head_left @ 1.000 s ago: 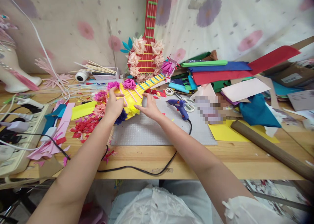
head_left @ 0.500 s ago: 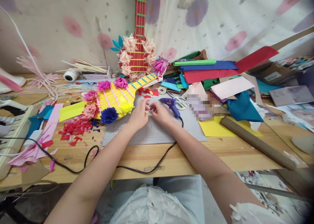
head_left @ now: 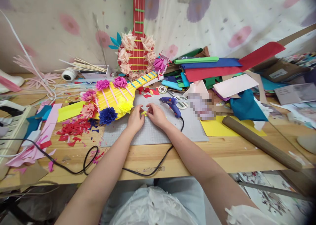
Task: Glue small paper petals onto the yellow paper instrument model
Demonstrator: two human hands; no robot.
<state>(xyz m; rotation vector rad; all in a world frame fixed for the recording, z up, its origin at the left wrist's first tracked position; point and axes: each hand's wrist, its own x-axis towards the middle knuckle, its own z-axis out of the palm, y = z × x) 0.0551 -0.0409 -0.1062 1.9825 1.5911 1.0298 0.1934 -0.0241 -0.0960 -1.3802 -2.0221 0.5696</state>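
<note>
"Where were the left hand (head_left: 135,118) and the right hand (head_left: 156,114)?"

"Close together over the grey mat (head_left: 190,129), toward the middle of the desk (head_left: 145,156)."

"Did they have hold of anything?"

"A small yellow scrap (head_left: 144,113) showed in the narrow gap between them, right at the fingertips. Both had their fingers bent and partly closed around that spot. I couldn't tell whether either one really pinched the scrap."

"And the yellow guitar (head_left: 106,95)?"

"It lay to the left of the hands and a bit beyond them. The body was the nearer end, and the neck slanted away to the right, behind both of them. Its yellow flower (head_left: 125,105) sat just beside the left hand; the blue flower (head_left: 108,115) was farther left, along the near edge."

"What was on the other side?"

"The glue gun (head_left: 172,106), resting on the mat near the right hand, nozzle pointing left. Its cord (head_left: 154,173) passed behind the right forearm and curved along the front of the desk. The scissors (head_left: 182,103) lay just past the gun."
</note>
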